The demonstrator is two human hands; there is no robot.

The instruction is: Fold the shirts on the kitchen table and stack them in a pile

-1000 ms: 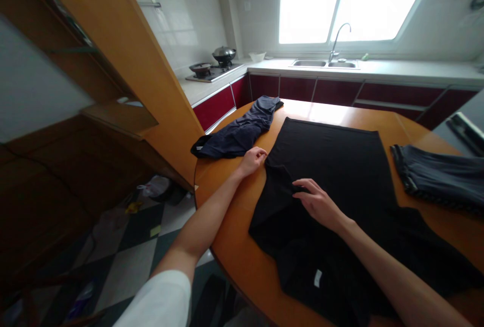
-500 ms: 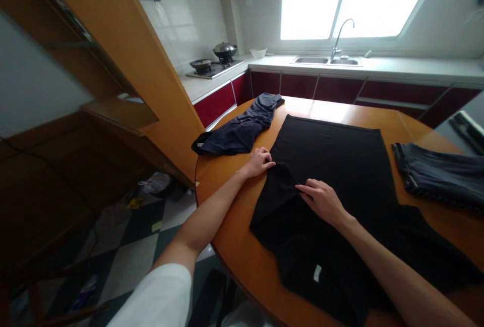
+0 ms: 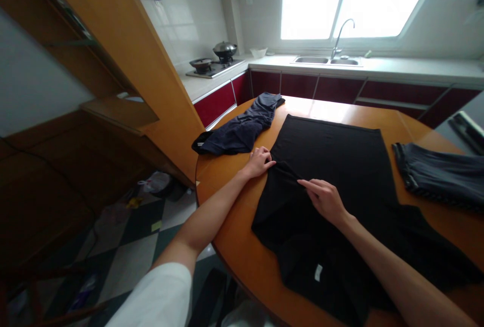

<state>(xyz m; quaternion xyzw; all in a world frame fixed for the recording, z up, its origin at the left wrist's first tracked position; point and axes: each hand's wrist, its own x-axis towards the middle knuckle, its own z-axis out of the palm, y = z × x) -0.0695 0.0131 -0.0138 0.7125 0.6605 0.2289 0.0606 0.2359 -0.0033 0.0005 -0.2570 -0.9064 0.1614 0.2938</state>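
Observation:
A black T-shirt [image 3: 333,160] lies spread flat on a round orange-brown table [image 3: 234,246], its white neck label near the front edge. My left hand [image 3: 259,161] is closed, pinching the shirt's left edge where the sleeve folds in. Just to its right, my right hand [image 3: 324,198] rests on the cloth with the fingers stretched out and pressed flat against the sleeve fold.
A crumpled dark navy garment [image 3: 242,127] lies at the table's far left edge. A folded grey-blue garment [image 3: 442,173] sits at the right. Behind are a red-fronted kitchen counter with a sink [image 3: 327,60] and a stove [image 3: 214,64]. A wooden partition [image 3: 124,54] stands left.
My left hand moved right onto the shirt's edge and closed on it. The right hand slid slightly along the sleeve fold, flattening it.

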